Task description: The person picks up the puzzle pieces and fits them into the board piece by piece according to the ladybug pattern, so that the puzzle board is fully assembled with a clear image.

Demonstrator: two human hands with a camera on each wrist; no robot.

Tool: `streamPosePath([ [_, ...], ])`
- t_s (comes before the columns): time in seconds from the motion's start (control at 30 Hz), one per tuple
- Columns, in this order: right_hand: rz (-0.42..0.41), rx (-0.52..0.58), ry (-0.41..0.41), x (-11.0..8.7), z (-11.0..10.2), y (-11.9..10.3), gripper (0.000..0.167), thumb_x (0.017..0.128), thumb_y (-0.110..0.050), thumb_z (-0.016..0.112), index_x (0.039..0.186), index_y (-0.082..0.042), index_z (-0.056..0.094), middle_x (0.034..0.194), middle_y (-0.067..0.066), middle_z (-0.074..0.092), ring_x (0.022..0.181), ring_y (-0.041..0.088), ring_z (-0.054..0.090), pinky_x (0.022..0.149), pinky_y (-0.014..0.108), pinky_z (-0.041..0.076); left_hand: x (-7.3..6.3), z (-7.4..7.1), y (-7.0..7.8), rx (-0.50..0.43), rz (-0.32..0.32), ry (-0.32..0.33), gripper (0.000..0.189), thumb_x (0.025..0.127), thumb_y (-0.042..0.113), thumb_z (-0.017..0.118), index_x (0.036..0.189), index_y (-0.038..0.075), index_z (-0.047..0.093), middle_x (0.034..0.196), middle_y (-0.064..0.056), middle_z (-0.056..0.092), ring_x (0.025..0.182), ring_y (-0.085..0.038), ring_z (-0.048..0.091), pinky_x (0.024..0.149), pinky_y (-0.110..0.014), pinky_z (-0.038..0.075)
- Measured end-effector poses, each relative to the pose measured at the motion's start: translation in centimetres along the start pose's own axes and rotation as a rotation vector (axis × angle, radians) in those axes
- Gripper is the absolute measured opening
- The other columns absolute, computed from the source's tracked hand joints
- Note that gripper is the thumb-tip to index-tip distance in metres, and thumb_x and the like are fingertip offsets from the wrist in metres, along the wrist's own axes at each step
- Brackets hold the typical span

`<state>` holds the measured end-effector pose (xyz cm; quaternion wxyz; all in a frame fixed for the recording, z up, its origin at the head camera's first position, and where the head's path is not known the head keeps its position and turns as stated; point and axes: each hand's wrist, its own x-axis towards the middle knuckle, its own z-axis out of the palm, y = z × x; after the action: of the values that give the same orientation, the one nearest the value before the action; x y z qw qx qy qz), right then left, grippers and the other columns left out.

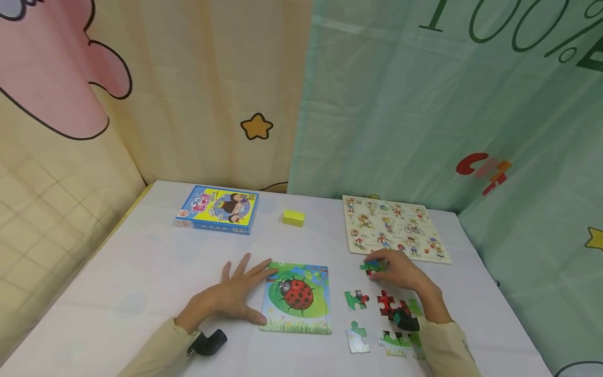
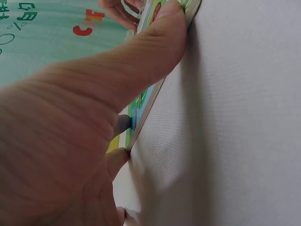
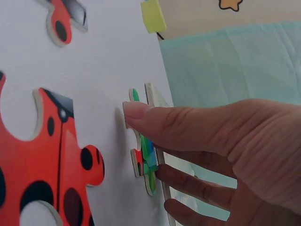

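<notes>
My left hand (image 1: 235, 296), fingers spread, lies along the left side of a square ladybug puzzle board (image 1: 298, 298). Its thumb rests on the lower left corner, and a fingertip touches the upper left; the left wrist view shows the thumb on the board's edge. To the right, my right hand (image 1: 398, 269) pinches a green, blue and red puzzle piece (image 3: 148, 153) between thumb and fingers, close over the table. Nearer the body lie loose pieces: a green, grey and red one (image 1: 356, 300), a red one (image 1: 385, 302), a white and green one (image 1: 358, 339) and several others partly behind the right wrist.
Behind the right hand lies a pale board with printed figures (image 1: 393, 228). A yellow block (image 1: 293, 218) and a blue and yellow box (image 1: 219, 209) stand toward the back. Curtains (image 1: 377, 131) hang behind the white table (image 1: 141, 293).
</notes>
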<state>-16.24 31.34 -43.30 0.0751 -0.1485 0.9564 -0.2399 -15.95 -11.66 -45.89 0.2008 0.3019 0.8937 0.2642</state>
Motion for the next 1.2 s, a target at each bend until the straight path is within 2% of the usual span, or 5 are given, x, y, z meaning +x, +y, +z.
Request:
streamPosePath([
  [0.23,0.056,-0.013,0.027,0.2,0.2,-0.2,0.036,0.083,-0.02,0.082,0.116,-0.009,0.072,0.121,0.013,0.07,0.118,0.037,0.061,0.099,0.058,0.049,0.0,-0.1,-0.1,-0.004,0.0,-0.001,0.103,0.07,0.051,0.088,0.156,0.028,0.034,0.169,-0.001,0.014,0.152,-0.048,-0.01,0.109,-0.08,-0.011],
  [0.43,0.098,0.011,0.035,0.3,0.5,-0.2,0.029,0.082,-0.019,0.083,0.107,-0.01,0.073,0.111,0.008,0.072,0.113,0.032,0.062,0.101,0.057,0.048,0.0,-0.1,-0.2,-0.012,0.01,-0.008,0.104,0.071,0.052,0.087,0.156,0.027,0.033,0.169,-0.003,0.014,0.152,-0.049,-0.01,0.109,-0.081,-0.011],
  [0.73,0.012,-0.007,0.045,0.6,0.7,0.5,0.02,0.083,-0.022,0.083,0.098,-0.015,0.073,0.097,-0.005,0.072,0.098,0.019,0.063,0.092,0.05,0.051,0.0,-0.1,-0.3,0.005,0.009,-0.014,0.104,0.071,0.055,0.085,0.157,0.028,0.032,0.169,-0.001,0.013,0.152,-0.048,-0.011,0.109,-0.08,-0.011],
  [0.87,-0.025,-0.003,0.054,0.7,0.8,0.5,0.018,0.084,-0.024,0.082,0.098,-0.016,0.073,0.096,-0.008,0.072,0.096,0.016,0.064,0.091,0.048,0.053,0.1,-0.1,-0.2,0.007,0.007,-0.013,0.104,0.071,0.055,0.085,0.157,0.028,0.032,0.169,-0.001,0.013,0.152,-0.048,-0.011,0.109,-0.08,-0.011],
  [1.2,-0.201,-0.008,0.07,1.7,1.8,-1.6,0.018,0.087,-0.024,0.08,0.102,-0.016,0.074,0.099,-0.007,0.072,0.094,0.014,0.068,0.086,0.039,0.057,0.1,-0.1,-0.2,0.007,0.015,-0.004,0.104,0.071,0.054,0.086,0.156,0.025,0.033,0.169,-0.004,0.013,0.151,-0.051,-0.009,0.108,-0.081,-0.01],
])
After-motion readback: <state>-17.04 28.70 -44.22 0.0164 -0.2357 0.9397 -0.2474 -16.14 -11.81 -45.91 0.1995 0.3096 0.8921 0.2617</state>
